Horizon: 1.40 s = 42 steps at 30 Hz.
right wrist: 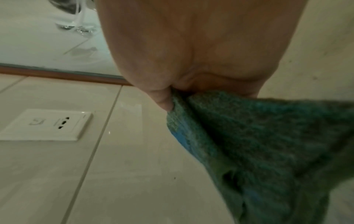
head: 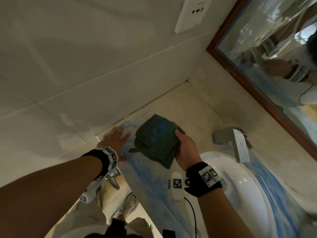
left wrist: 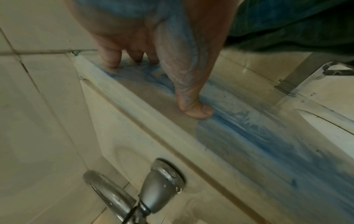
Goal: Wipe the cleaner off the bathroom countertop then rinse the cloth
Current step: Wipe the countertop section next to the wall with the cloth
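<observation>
A folded dark green cloth stained blue hangs a little above the beige countertop, held at its right edge by my right hand. In the right wrist view the thumb pinches the cloth against the palm. My left hand lies flat with straight fingers on the counter's left end. In the left wrist view its fingertips and thumb press into the blue cleaner smears. Blue cleaner streaks the counter's front strip.
A white basin with blue streaks sits at the right under a chrome faucet. A wood-framed mirror lines the back wall. A white socket plate sits on the tiled left wall. A chrome valve is mounted below the counter edge.
</observation>
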### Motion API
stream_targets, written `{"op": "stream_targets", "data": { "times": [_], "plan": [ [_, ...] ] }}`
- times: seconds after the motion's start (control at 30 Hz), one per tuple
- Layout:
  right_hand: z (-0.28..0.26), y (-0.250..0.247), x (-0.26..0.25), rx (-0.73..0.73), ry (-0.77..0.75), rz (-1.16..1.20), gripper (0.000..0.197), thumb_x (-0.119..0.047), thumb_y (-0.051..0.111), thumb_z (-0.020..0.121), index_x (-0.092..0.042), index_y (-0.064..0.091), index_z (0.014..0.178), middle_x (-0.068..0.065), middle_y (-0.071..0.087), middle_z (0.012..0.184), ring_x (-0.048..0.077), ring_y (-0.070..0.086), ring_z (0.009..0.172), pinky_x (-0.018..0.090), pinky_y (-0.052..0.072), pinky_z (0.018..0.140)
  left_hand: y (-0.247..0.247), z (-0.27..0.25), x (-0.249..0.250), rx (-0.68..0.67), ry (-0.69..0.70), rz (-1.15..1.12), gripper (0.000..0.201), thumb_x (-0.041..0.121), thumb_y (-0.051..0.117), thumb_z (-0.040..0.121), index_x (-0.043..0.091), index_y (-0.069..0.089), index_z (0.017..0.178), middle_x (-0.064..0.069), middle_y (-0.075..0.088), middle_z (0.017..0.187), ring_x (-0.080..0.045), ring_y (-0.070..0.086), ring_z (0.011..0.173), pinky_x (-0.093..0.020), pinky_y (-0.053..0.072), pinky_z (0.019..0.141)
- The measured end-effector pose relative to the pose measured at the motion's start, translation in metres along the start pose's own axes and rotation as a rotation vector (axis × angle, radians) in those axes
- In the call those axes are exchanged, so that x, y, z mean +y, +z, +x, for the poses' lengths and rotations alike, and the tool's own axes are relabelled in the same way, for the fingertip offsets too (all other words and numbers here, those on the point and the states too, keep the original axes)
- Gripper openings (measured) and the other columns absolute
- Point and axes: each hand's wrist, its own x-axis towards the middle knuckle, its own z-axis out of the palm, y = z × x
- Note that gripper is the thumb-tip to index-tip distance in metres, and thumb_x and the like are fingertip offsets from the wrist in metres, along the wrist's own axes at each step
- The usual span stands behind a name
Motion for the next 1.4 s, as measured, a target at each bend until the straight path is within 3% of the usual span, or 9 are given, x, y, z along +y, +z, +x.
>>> {"op": "stream_targets", "data": {
  "times": [0.1,0.23,0.4,0.5,0.57,0.67,0.77,1.0,1.4],
  "plan": [
    [0.004,-0.026,0.005,0.083,0.057,-0.126,0.028,-0.022,0.051,0.099,-0.004,0.063,0.117,0.015,0.071,0.11,0.033,0.066,0.104,0.049,0.048,0.099,0.0,0.0,0.0,-0.007,0.001,-0.026,0.119,0.075,0.061,0.072,0.031,-0.015,0.152,-0.002,-0.031,0.156,-0.029,-0.021,0.146,-0.051,0.003,0.12],
    [0.014,-0.06,0.001,0.309,0.03,-0.626,0.031,-0.027,0.058,0.095,0.002,0.063,0.107,0.018,0.068,0.105,0.032,0.065,0.093,0.044,0.053,0.091,0.004,0.003,-0.004,-0.014,0.001,-0.052,0.116,0.068,0.066,0.075,0.032,-0.013,0.153,0.0,-0.031,0.157,-0.027,-0.022,0.146,-0.052,0.005,0.119],
    [0.021,-0.049,-0.015,0.242,-0.217,-1.139,0.036,-0.023,0.074,0.082,-0.008,0.061,0.111,0.003,0.062,0.101,0.019,0.058,0.09,0.03,0.049,0.078,0.004,0.002,-0.004,-0.001,0.0,-0.045,0.115,0.067,0.065,0.076,0.032,-0.013,0.153,0.001,-0.032,0.157,-0.025,-0.023,0.146,-0.05,0.005,0.12],
    [0.014,-0.022,0.0,0.21,-0.354,-1.395,0.026,-0.019,0.068,0.084,-0.009,0.062,0.106,0.0,0.055,0.095,0.018,0.055,0.089,0.025,0.041,0.074,0.004,0.001,-0.003,0.002,0.001,-0.052,0.116,0.068,0.065,0.076,0.033,-0.014,0.153,0.001,-0.033,0.156,-0.025,-0.023,0.146,-0.05,0.004,0.12],
    [0.009,-0.013,0.028,0.168,-0.381,-1.503,0.023,-0.02,0.057,0.091,-0.009,0.063,0.111,0.004,0.059,0.108,0.022,0.057,0.098,0.028,0.045,0.079,0.004,0.001,-0.003,0.002,0.002,-0.052,0.116,0.069,0.065,0.075,0.032,-0.014,0.153,0.001,-0.032,0.156,-0.025,-0.023,0.146,-0.05,0.004,0.12],
    [0.002,-0.019,0.076,0.084,-0.369,-1.694,0.038,-0.024,0.047,0.096,-0.013,0.057,0.131,0.009,0.044,0.147,0.028,0.041,0.132,0.035,0.036,0.11,0.003,0.0,-0.003,0.0,0.006,-0.048,0.117,0.068,0.065,0.076,0.031,-0.014,0.153,0.0,-0.032,0.156,-0.026,-0.023,0.146,-0.052,0.005,0.12],
    [-0.004,-0.032,0.092,0.059,-0.389,-1.697,0.047,-0.029,0.042,0.1,-0.017,0.041,0.145,0.003,0.02,0.161,0.024,0.017,0.147,0.034,0.014,0.12,0.001,-0.001,-0.002,-0.009,0.012,-0.056,0.115,0.067,0.064,0.077,0.029,-0.015,0.153,-0.001,-0.033,0.156,-0.026,-0.024,0.145,-0.052,0.004,0.12],
    [0.004,-0.031,0.092,-0.036,-0.304,-1.742,0.068,-0.042,0.035,0.101,-0.017,0.005,0.156,0.005,-0.002,0.163,0.023,-0.005,0.15,0.034,-0.006,0.119,-0.002,-0.001,-0.004,-0.028,0.01,-0.075,0.115,0.062,0.067,0.078,0.03,-0.016,0.153,-0.001,-0.034,0.155,-0.026,-0.026,0.145,-0.051,0.002,0.12],
    [0.069,0.003,0.059,-0.122,-0.391,-2.021,0.072,-0.069,0.021,0.094,-0.036,0.0,0.154,-0.009,-0.01,0.162,0.028,-0.014,0.148,0.047,-0.007,0.119,-0.001,0.001,-0.003,-0.039,-0.012,-0.037,0.116,0.066,0.065,0.077,0.031,-0.016,0.152,-0.001,-0.033,0.156,-0.026,-0.025,0.145,-0.052,0.003,0.118]
  ]
}}
